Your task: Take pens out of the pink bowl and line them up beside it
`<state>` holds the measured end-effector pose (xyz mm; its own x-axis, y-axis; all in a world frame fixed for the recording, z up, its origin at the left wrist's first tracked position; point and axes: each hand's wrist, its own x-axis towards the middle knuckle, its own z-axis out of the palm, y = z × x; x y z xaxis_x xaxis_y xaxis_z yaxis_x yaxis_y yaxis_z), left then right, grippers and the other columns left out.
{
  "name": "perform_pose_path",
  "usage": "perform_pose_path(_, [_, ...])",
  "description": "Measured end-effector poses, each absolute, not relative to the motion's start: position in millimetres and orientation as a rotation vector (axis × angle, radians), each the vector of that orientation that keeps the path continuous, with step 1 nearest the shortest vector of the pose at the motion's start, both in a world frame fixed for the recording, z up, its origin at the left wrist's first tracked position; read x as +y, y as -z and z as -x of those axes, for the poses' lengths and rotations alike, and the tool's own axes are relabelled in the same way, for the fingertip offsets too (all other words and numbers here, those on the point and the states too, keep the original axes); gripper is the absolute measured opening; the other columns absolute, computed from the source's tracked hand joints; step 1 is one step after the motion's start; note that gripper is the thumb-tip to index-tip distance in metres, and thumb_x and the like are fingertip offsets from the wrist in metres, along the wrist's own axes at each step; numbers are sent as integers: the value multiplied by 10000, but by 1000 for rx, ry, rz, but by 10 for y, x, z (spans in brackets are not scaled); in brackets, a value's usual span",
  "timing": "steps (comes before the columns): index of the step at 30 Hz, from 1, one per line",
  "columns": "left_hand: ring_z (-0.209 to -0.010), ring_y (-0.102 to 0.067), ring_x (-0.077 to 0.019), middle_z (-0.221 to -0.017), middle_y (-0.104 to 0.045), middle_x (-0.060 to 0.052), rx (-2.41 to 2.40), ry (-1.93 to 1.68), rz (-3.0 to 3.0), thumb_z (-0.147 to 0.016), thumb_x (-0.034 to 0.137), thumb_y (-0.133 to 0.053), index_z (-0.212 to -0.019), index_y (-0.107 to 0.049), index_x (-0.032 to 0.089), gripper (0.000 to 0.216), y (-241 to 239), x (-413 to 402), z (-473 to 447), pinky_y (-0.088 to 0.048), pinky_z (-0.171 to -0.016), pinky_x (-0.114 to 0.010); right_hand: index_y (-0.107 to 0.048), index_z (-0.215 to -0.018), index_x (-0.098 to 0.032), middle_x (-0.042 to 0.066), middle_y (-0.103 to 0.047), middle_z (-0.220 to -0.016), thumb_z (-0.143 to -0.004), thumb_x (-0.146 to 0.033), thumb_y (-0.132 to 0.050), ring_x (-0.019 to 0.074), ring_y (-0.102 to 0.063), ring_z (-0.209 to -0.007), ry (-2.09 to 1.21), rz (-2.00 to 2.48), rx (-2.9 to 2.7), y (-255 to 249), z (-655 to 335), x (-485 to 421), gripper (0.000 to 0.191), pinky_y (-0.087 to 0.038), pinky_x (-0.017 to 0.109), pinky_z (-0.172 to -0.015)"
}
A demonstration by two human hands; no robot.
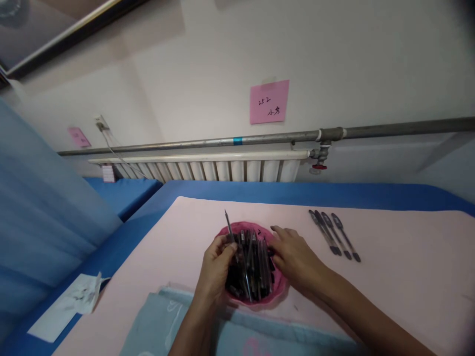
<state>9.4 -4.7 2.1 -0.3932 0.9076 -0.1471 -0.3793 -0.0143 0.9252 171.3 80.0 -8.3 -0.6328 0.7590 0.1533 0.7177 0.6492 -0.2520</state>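
A pink basket (281, 289) full of pen parts sits in front of me, with dark caps and clear barrels (264, 267) jumbled inside. Above its left side, my left hand (217, 262) pinches a slim uncapped pen (229, 226), its pointed tip upward. My right hand (297, 254) reaches over the basket's right rim, fingers apart and touching or close to the parts; its lower fingers are partly hidden. To the right, several capped pens (339, 235) lie side by side on the pink sheet (401, 277).
A folded light-blue cloth (159, 321) lies nearest me. White paper (63, 309) with small dark bits is at the left on the blue surface (141, 232). Behind stand a radiator (222, 170) and a pipe with a red valve (319, 167). A blue curtain (40, 212) hangs left.
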Motion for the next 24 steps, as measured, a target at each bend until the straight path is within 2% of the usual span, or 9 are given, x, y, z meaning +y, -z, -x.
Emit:
perform_pose_path(5, [-528, -540, -96, -646, -599, 9, 1244, -1516, -636, -651, 311, -679, -837, -630, 158, 246, -18, -50, -103, -445, -545, -234, -663, -819, -180, 131, -571, -1120, -688, -32, -487, 275, -503, -978, -314, 1127, -2586, 29, -1730, 819, 265, -411, 405, -796])
perform_pose_path(8, [-456, -483, -76, -561, -542, 31, 1242, -1482, -646, -658, 308, -659, -801, -628, 157, 211, -18, -59, -108, -396, -472, -202, -643, -790, -169, 112, -626, -931, -738, -78, -465, 240, -552, -852, -418, 1137, -2494, -126, -1788, 838, 206, -418, 373, -741])
perform_pose_path(10, [-426, -417, -55, -522, -492, 49, 1232, -1463, -663, -673, 300, -643, -796, -634, 156, 189, -11, -66, -115, -322, -423, -172, -626, -775, -177, 57, -631, -783, -771, -147, -460, 190, -564, -722, -684, 1131, -2354, -249, -1826, 850, 169, -427, 327, -676])
perform_pose_path(13, [-415, -320, -41, -492, -417, 64, 1219, -1411, -715, -708, 352, -627, -775, -634, 151, 211, 9, -77, -125, -229, -400, -166, -618, -828, -177, 11, -629, -746, -752, -237, -503, 133, -552, -607, -1138, 1071, -1978, -383, -1860, 858, 151, -438, 279, -611])
perform_pose_path(15, [-412, -280, -42, -486, -385, 66, 1219, -1358, -773, -730, 407, -606, -768, -633, 149, 263, 21, -87, -131, -201, -402, -177, -612, -849, -165, -6, -608, -694, -720, -269, -535, 114, -533, -550, -1297, 1020, -1735, -421, -1865, 854, 183, -437, 269, -585])
perform_pose_path(18, [-413, -258, -47, -482, -362, 64, 1261, -1276, -841, -732, 452, -593, -790, -644, 146, 315, 16, -107, -144, -168, -407, -190, -610, -842, -155, -25, -574, -612, -701, -285, -553, 110, -528, -525, -1385, 962, -1559, -434, -1859, 833, 201, -426, 266, -566])
perform_pose_path(24, [-429, -231, -47, -496, -325, 69, 1306, -1195, -867, -698, 502, -605, -735, -620, 150, 354, -31, -121, -168, -128, -416, -198, -628, -828, -150, -30, -569, -598, -690, -255, -551, 102, -514, -536, -1395, 945, -1569, -449, -1851, 795, 190, -419, 257, -582])
